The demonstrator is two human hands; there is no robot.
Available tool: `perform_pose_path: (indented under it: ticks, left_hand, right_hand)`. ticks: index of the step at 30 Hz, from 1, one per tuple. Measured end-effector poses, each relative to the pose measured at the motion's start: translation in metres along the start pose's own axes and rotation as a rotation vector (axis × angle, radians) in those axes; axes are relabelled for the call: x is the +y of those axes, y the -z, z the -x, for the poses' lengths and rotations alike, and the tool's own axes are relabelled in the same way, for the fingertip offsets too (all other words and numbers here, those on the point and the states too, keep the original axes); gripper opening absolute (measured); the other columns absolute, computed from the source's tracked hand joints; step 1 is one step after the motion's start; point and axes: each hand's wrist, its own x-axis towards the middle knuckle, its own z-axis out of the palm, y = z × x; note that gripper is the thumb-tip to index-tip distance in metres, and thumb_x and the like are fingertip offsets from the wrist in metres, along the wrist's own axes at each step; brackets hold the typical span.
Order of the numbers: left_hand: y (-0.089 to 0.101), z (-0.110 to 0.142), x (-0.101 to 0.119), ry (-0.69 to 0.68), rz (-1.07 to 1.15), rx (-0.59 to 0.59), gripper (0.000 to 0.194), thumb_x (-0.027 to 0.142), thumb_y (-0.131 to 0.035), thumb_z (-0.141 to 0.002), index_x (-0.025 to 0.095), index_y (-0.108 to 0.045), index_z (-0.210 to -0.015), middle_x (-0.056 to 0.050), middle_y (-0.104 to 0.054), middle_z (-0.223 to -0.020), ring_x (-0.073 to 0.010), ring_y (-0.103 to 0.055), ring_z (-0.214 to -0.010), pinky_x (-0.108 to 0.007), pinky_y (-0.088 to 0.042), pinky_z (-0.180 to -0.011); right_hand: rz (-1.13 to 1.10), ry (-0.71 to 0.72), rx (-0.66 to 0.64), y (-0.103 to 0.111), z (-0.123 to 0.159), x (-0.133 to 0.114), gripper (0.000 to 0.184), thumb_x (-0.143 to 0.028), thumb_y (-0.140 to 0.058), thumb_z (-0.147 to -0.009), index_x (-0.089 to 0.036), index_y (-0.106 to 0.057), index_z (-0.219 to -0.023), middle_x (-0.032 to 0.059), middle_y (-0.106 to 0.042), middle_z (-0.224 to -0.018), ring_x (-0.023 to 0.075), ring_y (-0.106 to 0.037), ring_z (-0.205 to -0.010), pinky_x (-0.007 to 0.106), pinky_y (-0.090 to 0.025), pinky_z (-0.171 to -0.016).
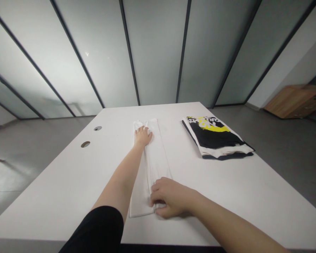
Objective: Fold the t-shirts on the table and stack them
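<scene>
Well, L hand (143,135) on wht cloth (157,151); yel/wht print (206,124) illegible.

The letter-like white print (210,122) on the folded black garment (209,139) is illegible.

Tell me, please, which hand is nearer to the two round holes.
Left. The left hand, on the far end of the white fabric, is to the right of the holes; the right hand, at its near end, is farther.
</scene>
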Motion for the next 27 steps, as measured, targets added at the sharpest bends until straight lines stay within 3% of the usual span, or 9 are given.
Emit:
perform_pose_path:
  ticks: [3, 6, 10, 13, 15, 19, 23, 27]
  left_hand:
    - [0.008, 0.002, 0.008, -0.024, 0.005, 0.065, 0.046, 0.04, -0.033, -0.11, 0.02, -0.067, -0.134, -0.018, -0.064, -0.142, -0.0322, -0.054, -0.137, -0.047, -0.041, -0.116]
    - [0.014, 0.017, 0.025, 0.013, 0.005, -0.028, 0.047, 0.043, -0.033, -0.11, 0.019, -0.064, -0.136, -0.02, -0.064, -0.137, -0.0344, -0.056, -0.132, -0.049, -0.043, -0.112]
    - [0.015, 0.066, 0.043, 0.012, -0.028, -0.109, 0.062, 0.059, -0.039, -0.106, 0.017, -0.054, -0.149, -0.025, -0.056, -0.151, -0.043, -0.05, -0.14, -0.058, -0.041, -0.112]
    - [0.012, 0.101, 0.042, -0.029, -0.051, -0.246, 0.073, 0.069, -0.035, -0.104, 0.022, -0.048, -0.158, -0.026, -0.043, -0.166, -0.0498, -0.04, -0.15, -0.072, -0.036, -0.114]
    - [0.009, 0.111, 0.036, -0.027, -0.056, -0.3, 0.078, 0.072, -0.032, -0.103, 0.026, -0.041, -0.165, -0.023, -0.03, -0.175, -0.0508, -0.029, -0.157, -0.077, -0.031, -0.115]
    - [0.005, 0.092, 0.021, -0.01, -0.044, -0.291, 0.08, 0.072, -0.029, -0.103, 0.028, -0.035, -0.169, -0.019, -0.022, -0.18, -0.048, -0.022, -0.162, -0.078, -0.026, -0.119]
    - [0.0, 0.052, 0.008, -0.031, -0.026, -0.275, 0.079, 0.07, -0.031, -0.104, 0.028, -0.033, -0.17, -0.017, -0.02, -0.18, -0.0437, -0.019, -0.164, -0.077, -0.022, -0.123]
    - [-0.006, 0.018, -0.001, -0.044, -0.004, -0.263, 0.076, 0.07, -0.031, -0.104, 0.032, -0.033, -0.17, -0.014, -0.019, -0.181, -0.0394, -0.018, -0.166, -0.073, -0.018, -0.126]
  right_hand:
    - [-0.001, -0.096, 0.07, 0.007, 0.003, 0.0, 0.021, -0.023, -0.074, -0.088, -0.023, -0.08, -0.108, 0.0028, -0.073, -0.094, 0.0227, -0.064, -0.095, 0.035, -0.042, -0.092]
    - [-0.007, -0.156, 0.124, 0.013, 0.007, 0.004, 0.022, -0.024, -0.072, -0.091, -0.022, -0.079, -0.112, 0.0052, -0.074, -0.099, 0.0238, -0.065, -0.099, 0.036, -0.043, -0.095]
    - [-0.005, -0.193, 0.116, 0.017, 0.009, 0.011, 0.027, -0.031, -0.079, -0.09, -0.022, -0.079, -0.115, 0.0079, -0.074, -0.108, 0.0265, -0.066, -0.104, 0.038, -0.044, -0.097]
    - [-0.002, -0.188, 0.093, 0.016, 0.009, 0.013, 0.036, -0.037, -0.085, -0.086, -0.023, -0.078, -0.119, 0.0089, -0.073, -0.113, 0.0284, -0.065, -0.108, 0.041, -0.045, -0.099]
    - [0.001, -0.171, 0.099, 0.015, 0.009, 0.013, 0.035, -0.037, -0.084, -0.088, -0.023, -0.078, -0.12, 0.0091, -0.073, -0.115, 0.0288, -0.065, -0.11, 0.042, -0.045, -0.102]
    - [0.015, -0.152, 0.133, 0.012, 0.008, 0.011, 0.032, -0.032, -0.076, -0.095, -0.024, -0.077, -0.126, 0.0104, -0.071, -0.12, 0.0286, -0.062, -0.115, 0.044, -0.045, -0.106]
    - [-0.015, -0.168, 0.207, 0.008, 0.008, 0.017, 0.049, -0.029, -0.072, -0.098, -0.026, -0.066, -0.146, 0.012, -0.067, -0.137, 0.029, -0.056, -0.132, 0.045, -0.043, -0.115]
    - [0.031, -0.234, 0.242, 0.001, 0.008, 0.031, 0.056, -0.026, -0.064, -0.102, -0.027, -0.057, -0.157, 0.0128, -0.056, -0.161, 0.0321, -0.045, -0.151, 0.053, -0.033, -0.126]
